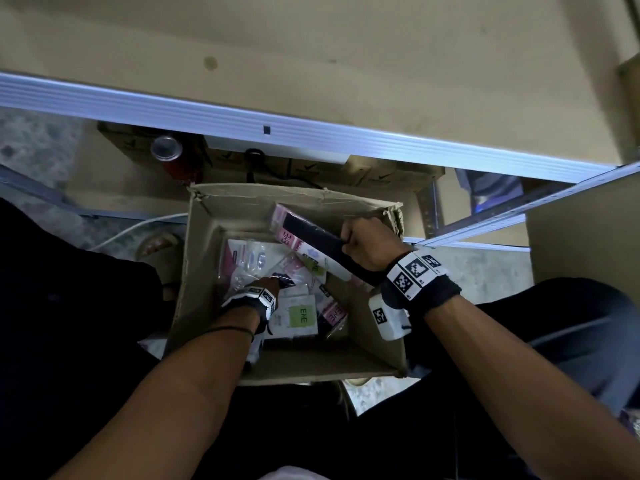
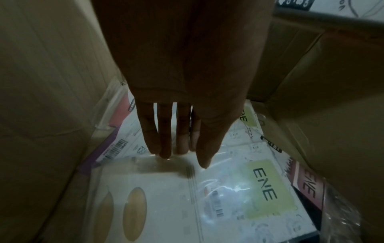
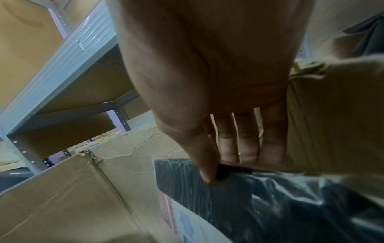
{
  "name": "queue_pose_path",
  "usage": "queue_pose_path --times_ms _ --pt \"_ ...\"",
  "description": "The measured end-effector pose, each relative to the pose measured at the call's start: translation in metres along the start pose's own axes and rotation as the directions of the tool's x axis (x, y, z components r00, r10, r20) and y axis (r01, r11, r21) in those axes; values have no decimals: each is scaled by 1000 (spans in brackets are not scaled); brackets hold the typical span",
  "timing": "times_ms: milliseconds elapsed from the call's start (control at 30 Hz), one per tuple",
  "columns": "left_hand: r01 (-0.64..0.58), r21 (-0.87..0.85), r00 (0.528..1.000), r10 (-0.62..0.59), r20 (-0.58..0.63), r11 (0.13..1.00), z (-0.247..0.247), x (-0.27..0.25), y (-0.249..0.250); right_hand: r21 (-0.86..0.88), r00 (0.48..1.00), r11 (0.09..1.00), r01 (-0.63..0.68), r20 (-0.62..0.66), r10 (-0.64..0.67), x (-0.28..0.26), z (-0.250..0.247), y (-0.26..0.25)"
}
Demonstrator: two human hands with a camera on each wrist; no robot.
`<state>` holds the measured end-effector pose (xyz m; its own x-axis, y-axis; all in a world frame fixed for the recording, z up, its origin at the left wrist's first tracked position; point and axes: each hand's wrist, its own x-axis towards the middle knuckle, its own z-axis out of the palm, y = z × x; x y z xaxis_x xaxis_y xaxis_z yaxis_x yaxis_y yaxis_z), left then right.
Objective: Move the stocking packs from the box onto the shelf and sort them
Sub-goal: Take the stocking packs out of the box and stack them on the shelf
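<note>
— Well, why does the right hand [image 1: 369,245] grip that pink-and-black pack [image 1: 304,239] by its edge, tilted?
— Likely to lift it clear of the box [image 1: 204,271] wall; thumb and fingers pinch it, the shelf [image 1: 311,133] well beyond.
— And the left hand [image 2: 182,102]?
— Fingers straight, holding nothing; tips just touching the loose packs [image 2: 239,189] beneath it, probably choosing one.

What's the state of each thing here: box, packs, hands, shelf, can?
cardboard box: open, on the floor, packs still inside.
pink pack: lifted above the others, tilted, pinched by the right hand.
green-label pack: lying flat in the box.
left hand: fingers straight, reaching down to the loose packs, gripping nothing.
shelf: board bare where visible.
red can: upright, under the shelf.
</note>
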<state>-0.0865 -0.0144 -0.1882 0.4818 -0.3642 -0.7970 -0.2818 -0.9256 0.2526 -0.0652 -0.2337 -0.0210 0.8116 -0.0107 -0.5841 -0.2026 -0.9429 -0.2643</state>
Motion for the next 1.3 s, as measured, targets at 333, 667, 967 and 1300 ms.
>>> queue_pose_path --times_ms 333,667,967,1300 --pt "-27 114 999 22 49 993 8 7 -2 34 1000 999 1 17 -2 0 2 -3" --pt "85 194 996 -76 -52 977 -4 14 -8 45 999 999 -6 42 4 2 8 -7" --pt "-9 55 999 8 31 998 -1 6 -7 0 998 1000 -10 58 10 4 13 -11" --pt "-132 86 991 128 45 987 -32 -11 6 -86 998 995 55 5 -55 -1 11 -27"
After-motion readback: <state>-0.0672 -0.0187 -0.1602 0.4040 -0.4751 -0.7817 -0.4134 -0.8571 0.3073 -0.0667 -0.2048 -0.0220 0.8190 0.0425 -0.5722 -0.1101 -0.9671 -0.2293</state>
